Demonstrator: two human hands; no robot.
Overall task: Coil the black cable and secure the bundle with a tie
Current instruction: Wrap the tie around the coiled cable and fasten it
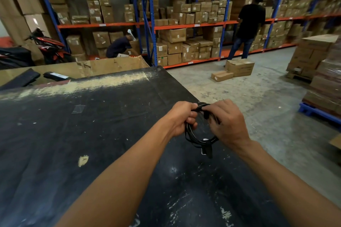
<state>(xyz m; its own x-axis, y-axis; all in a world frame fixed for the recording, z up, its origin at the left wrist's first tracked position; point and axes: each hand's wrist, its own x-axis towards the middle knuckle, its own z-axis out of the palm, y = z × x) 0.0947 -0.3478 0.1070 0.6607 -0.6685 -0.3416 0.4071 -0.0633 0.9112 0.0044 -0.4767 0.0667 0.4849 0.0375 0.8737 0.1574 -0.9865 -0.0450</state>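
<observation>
Gripping the coiled thin black cable (pixel 195 139) at its top with left hand (pixel 181 118) and right hand (pixel 227 122), both curled round it, above scuffed black counter (pixel 92 125).

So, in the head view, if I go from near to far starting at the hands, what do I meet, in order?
Black cable coil, gripped by the left hand and right hand → two cardboard boxes on the floor → standing person in black → shelving rack full of cartons.
</observation>
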